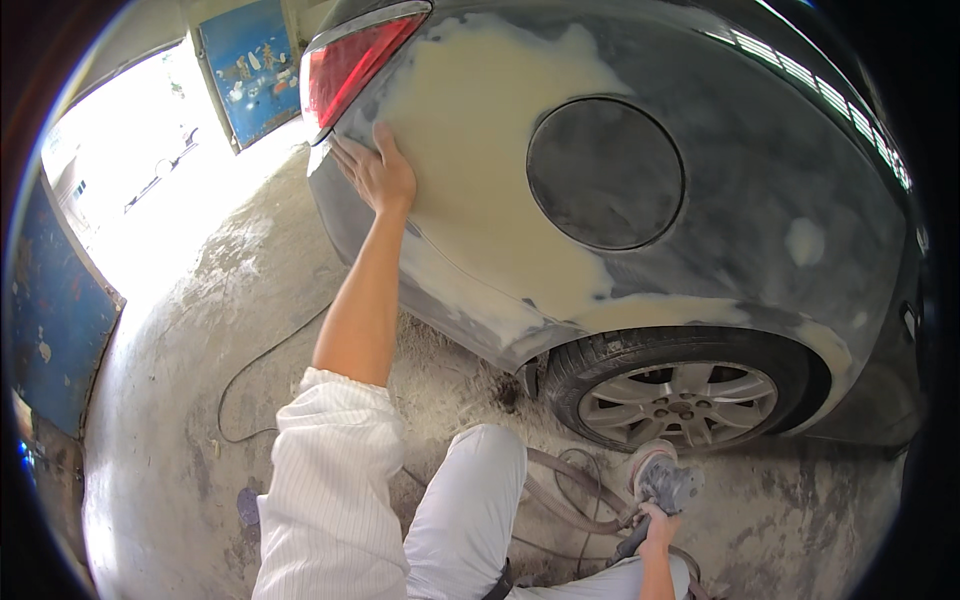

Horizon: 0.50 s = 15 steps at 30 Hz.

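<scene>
My left hand [378,178] lies flat on the car's rear corner just below the red tail light [358,70], fingers stretched out and thumb apart. Cream-coloured body filler [480,150] covers much of the dark grey rear panel [740,190] around it. A round fuel flap [606,172] sits in that panel, right of the filler. Low at the right, my right hand [658,526] is closed around the handle of a dusty orbital sander [668,482]. The sander is held off the car, near the wheel [680,402], with its round pad turned toward the upper left.
A thick hose [570,510] and thin cables run over the dusty concrete floor [190,400] beside my legs. One dark cable [222,400] loops out to the left. Blue metal doors [250,70] flank a bright opening at the far left. A purple disc [248,506] lies near my left sleeve.
</scene>
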### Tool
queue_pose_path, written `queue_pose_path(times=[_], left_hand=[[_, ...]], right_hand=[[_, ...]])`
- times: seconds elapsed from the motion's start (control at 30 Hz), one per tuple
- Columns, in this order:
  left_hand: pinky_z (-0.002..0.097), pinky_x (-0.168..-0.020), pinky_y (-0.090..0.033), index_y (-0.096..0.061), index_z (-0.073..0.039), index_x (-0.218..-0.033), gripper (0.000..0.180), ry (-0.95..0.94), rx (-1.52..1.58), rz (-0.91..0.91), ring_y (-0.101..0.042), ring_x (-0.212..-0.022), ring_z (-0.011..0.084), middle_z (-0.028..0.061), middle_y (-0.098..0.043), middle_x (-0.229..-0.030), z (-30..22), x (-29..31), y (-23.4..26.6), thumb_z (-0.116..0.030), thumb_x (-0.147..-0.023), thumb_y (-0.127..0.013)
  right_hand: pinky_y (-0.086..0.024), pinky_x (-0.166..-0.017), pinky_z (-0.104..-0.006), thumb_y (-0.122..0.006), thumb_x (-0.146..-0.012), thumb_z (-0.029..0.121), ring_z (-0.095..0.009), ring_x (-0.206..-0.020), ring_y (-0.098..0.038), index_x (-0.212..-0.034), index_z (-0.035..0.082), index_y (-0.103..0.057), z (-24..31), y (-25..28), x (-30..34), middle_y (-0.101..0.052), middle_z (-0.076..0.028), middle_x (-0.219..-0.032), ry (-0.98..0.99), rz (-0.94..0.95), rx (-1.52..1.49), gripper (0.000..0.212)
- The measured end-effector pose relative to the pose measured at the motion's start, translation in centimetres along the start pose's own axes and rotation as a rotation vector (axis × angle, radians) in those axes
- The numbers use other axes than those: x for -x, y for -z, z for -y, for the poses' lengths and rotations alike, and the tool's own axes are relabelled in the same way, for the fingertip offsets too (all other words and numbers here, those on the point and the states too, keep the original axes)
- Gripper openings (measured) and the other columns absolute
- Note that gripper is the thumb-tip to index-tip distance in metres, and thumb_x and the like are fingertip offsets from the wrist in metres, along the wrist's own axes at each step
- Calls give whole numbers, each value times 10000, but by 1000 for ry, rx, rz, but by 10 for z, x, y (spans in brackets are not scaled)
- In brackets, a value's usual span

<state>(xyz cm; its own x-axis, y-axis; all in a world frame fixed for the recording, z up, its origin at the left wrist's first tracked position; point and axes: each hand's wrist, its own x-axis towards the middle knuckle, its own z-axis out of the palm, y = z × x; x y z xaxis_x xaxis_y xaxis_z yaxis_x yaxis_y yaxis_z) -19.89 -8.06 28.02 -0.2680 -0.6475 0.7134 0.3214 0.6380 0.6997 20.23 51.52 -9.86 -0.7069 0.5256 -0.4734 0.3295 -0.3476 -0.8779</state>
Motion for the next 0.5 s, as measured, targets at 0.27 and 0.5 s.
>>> queue_pose_path(times=[0.27,0.5], left_hand=[[622,-1389,-27,5,204,-1708,1086,-129,28,200,19,-1695,590,467,21,-1789,9,231,17,-588,-1150,-486],[504,-1423,-51,-73,167,-1734,1181,342,104,7,-31,-1746,414,318,-34,-1863,89,51,22,-796,-1111,-354]], right_hand=[[-535,-535,-425,-802,-808,-23,-271,-603,-676,-1125,22,-630,14,-27,10,-695,-123,-873,2,45,31,363],[-549,-551,-433,-800,-819,-45,-277,-628,-695,-1104,1,-655,22,-35,37,-719,-125,-900,-8,56,87,323]])
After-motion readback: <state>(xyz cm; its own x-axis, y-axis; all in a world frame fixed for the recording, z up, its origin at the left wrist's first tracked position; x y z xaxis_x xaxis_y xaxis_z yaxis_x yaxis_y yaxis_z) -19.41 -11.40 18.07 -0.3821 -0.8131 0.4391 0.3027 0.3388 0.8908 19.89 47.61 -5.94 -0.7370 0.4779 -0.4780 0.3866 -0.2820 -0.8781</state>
